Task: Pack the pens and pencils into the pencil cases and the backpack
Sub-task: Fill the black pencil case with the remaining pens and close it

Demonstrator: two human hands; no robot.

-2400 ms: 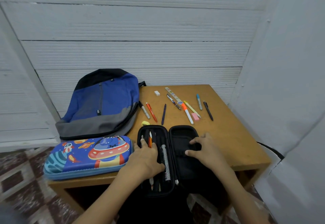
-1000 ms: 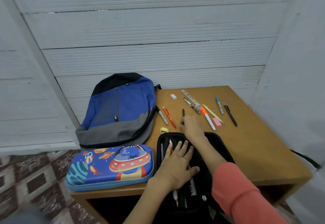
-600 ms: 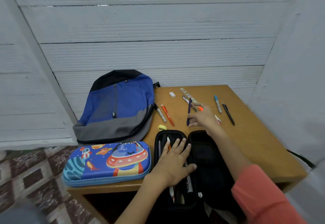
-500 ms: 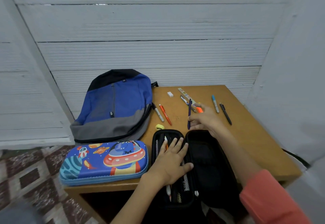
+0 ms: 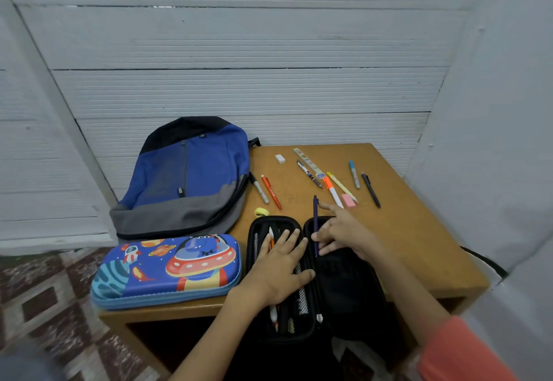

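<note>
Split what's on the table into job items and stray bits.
Job: navy pen in right hand, black case, space case, backpack, orange pen, grey marker, patterned pen, highlighter, yellow pencil, blue marker, black pen.
Stray: white eraser, pink eraser, yellow sharpener, ruler.

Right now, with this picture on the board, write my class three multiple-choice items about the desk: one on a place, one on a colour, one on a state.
1. Where is the yellow sharpener relative to the open black case? A. inside it; B. on the table just beyond it; C. under it.
2. What colour is the pen in the right hand? A. orange; B. dark blue; C. green.
3. The space-print case is: A. closed; B. lying open; C. standing on end.

Answers: 1 B, it sits on bare wood by the case's far edge. 2 B, the pinched barrel is navy. 3 A, its printed lid lies flat and shut.
</note>
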